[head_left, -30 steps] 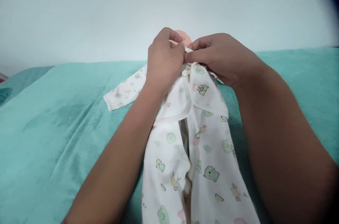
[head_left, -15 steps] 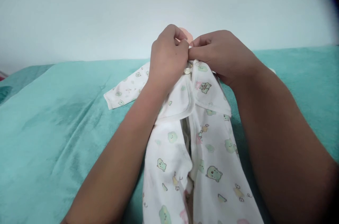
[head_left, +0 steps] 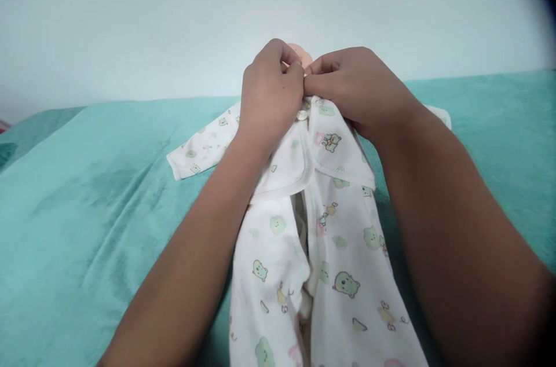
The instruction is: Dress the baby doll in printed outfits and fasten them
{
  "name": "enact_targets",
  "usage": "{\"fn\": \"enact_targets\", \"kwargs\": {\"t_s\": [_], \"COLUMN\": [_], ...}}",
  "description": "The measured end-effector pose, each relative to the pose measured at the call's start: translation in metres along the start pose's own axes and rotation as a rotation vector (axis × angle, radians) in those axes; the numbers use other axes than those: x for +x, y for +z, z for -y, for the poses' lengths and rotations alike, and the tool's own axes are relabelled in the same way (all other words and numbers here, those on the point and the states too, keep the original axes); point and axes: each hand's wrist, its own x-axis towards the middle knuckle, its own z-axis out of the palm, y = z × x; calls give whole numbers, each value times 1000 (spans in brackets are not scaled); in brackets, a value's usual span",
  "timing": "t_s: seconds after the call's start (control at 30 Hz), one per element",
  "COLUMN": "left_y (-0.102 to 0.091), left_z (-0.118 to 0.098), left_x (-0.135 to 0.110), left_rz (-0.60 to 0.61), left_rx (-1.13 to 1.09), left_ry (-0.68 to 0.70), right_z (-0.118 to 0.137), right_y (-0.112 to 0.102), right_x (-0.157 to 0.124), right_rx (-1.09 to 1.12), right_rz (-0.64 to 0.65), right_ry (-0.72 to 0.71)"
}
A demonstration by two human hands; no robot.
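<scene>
White baby clothes (head_left: 278,251) with green bears and small prints lie spread out before me, open down the front of the lower part. A short front flap piece (head_left: 289,161) covers the chest, with a pale round button (head_left: 302,116) near the neck. My left hand (head_left: 274,86) is closed in a pinch at the neckline. From the other side my right hand (head_left: 347,86) pinches the same spot, the fingertips of both hands meeting. What exactly lies between the fingertips is hidden. Behind them shows a rounded peach-coloured thing (head_left: 299,53), mostly covered.
A teal plush blanket (head_left: 108,199) spreads under the clothes. One printed sleeve (head_left: 197,150) reaches out to the left; the end of the other sleeve (head_left: 442,117) shows past my right forearm. A plain pale wall (head_left: 174,19) rises behind.
The whole view has shifted slightly, so hands and clothes sit a little farther left. More of the right sleeve end shows. Both hands keep their pinch at the neckline.
</scene>
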Motion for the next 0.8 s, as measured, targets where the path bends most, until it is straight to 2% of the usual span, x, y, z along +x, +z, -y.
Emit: {"fn": "enact_targets", "kwargs": {"t_s": [0.17, 0.57, 0.8], "left_y": [1, 1, 2], "left_z": [4, 0, 2], "left_x": [-2, -2, -2], "left_rz": [-11, -10, -15], "left_rx": [-24, -4, -17], "left_ry": [79, 45, 80], "right_z": [2, 3, 4], "right_y": [0, 1, 1], "right_x": [-4, -5, -5], "right_rx": [17, 11, 22], "right_rz": [21, 7, -4], "right_ry": [-4, -15, -11]}}
